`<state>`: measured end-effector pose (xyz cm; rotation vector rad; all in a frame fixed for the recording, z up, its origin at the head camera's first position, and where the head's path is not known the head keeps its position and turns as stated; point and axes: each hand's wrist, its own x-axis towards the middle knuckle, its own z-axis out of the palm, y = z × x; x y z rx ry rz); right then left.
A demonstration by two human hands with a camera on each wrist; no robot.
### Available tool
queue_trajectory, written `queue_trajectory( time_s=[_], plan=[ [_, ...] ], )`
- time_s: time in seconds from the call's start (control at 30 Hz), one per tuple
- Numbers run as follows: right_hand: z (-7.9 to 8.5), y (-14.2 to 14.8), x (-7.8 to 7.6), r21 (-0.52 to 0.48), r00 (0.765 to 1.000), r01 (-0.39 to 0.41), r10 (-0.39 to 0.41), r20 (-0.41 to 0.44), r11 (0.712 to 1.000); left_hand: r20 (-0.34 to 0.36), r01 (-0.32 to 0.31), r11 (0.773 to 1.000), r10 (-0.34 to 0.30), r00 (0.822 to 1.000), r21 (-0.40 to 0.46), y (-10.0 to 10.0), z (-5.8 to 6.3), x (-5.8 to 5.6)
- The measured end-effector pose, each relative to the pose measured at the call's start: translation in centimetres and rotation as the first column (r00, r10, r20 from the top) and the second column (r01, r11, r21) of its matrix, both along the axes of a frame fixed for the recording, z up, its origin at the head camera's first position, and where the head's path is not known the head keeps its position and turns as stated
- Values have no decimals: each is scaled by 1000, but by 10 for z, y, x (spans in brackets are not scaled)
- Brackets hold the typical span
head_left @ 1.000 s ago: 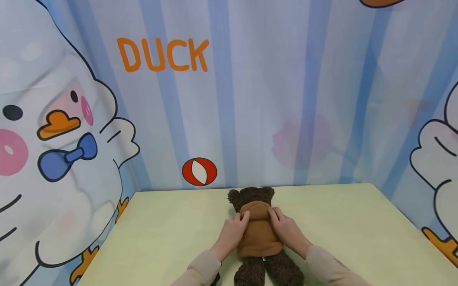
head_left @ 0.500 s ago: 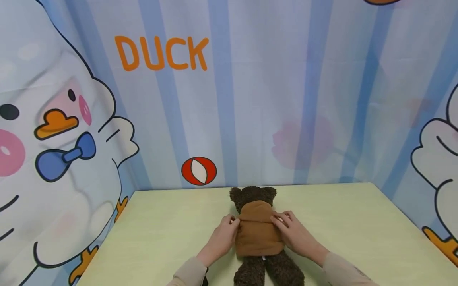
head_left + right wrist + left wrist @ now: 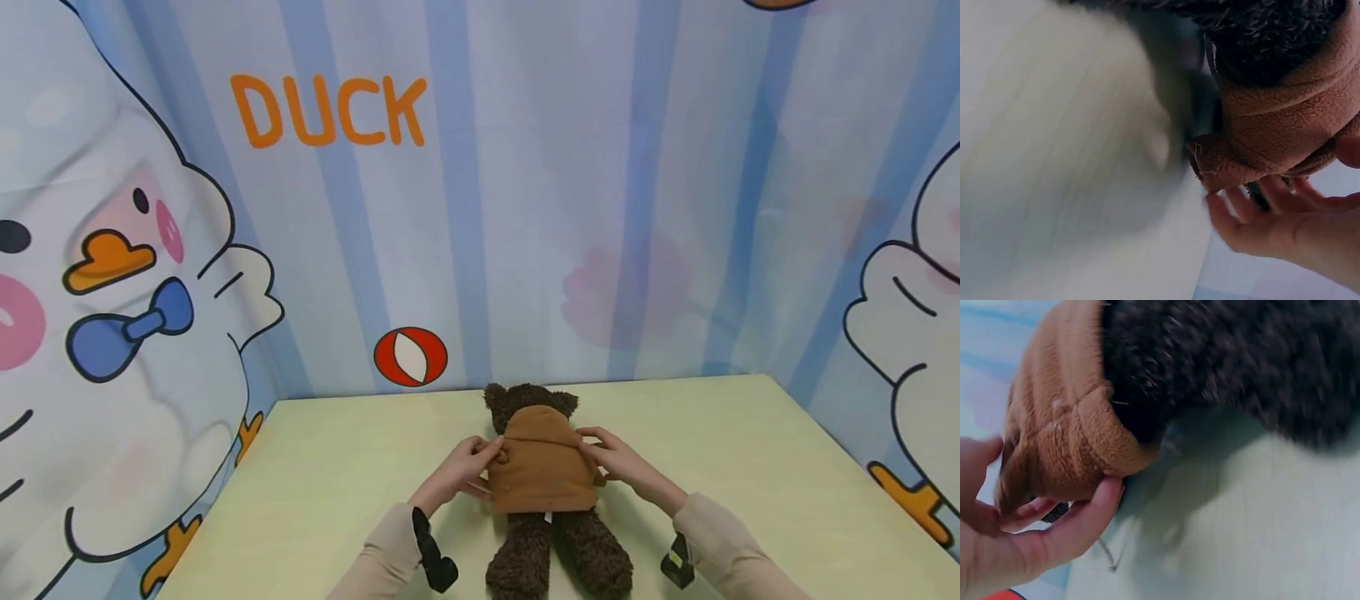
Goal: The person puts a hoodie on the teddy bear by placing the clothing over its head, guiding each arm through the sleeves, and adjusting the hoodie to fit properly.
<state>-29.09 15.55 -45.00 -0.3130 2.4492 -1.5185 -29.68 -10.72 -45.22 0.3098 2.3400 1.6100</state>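
Bear: the dark brown plush bear (image 3: 521, 554) lies at full length on the table, between my two hands, head away from me and legs towards me; I can't make out which side faces up.
Garment: a tan fleece top (image 3: 543, 479) covers its body from the neck to the top of the legs, with a rounded flap reaching up over part of the head (image 3: 531, 397).
Left hand: mine (image 3: 457, 471) is at the garment's left edge, its fingers (image 3: 1085, 519) bent under the fabric and the thumb against the other face, so I have a fold of it pinched.
Right hand: mine (image 3: 622, 462) touches the opposite edge, fingers (image 3: 1225, 228) spread under the cloth near a turned-up end and thumb on the other side; I can't make out whether they really grip it.
Tag: a small white tag (image 3: 548, 517) hangs just below the hem, between the legs.
Wrists: a black strap (image 3: 431, 554) hangs at my left one and a black device (image 3: 678, 563) at my right, both beside beige sleeves (image 3: 723, 542).
Table: pale yellow-green (image 3: 360, 467), with shadow beside the bear in both wrist views.
Backdrop: a blue-striped cloth (image 3: 525, 208) behind the table, printed with orange DUCK lettering (image 3: 325, 112) and a red-and-white ball (image 3: 431, 357).
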Motion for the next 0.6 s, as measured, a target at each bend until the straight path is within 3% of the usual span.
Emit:
queue_trajectory(
  time_s=[0.03, 0.1, 0.27, 0.37, 0.43, 0.5, 0.57, 0.6],
  plan=[
    [-1, 0, 1, -1, 999, 18, -18, 36, 1000, 71, -11, 999, 8, 997, 43, -1, -1, 0],
    [-3, -1, 2, -16, 995, 36, -34, 96, 999, 136, -25, 995, 11, 991, 97, -3, -2, 1],
    [-7, -2, 1, -152, 974, 6, 29, 225, 988, 187, -75, 977, 38, 982, 197, -3, -7, 1],
    [-11, -3, -1, -227, 963, -17, 77, 258, 974, 232, -144, 948, 78, 970, 284, -2, -7, 2],
    [-13, -6, -1, -268, 956, -20, 96, 276, 963, 237, -183, 909, 97, 967, 374, -4, -16, -2],
    [-14, -10, 0, -314, 949, -8, 106, 298, 950, 232, -200, 844, 93, 968, 498, -8, -32, -9],
    [-14, -15, 0, -353, 943, 6, 112, 315, 936, 213, -162, 766, 33, 976, 622, -17, -78, -39],
    [-14, -17, 0, -367, 940, 18, 109, 324, 930, 227, -179, 744, 38, 973, 644, -19, -88, -46]
  ],
)
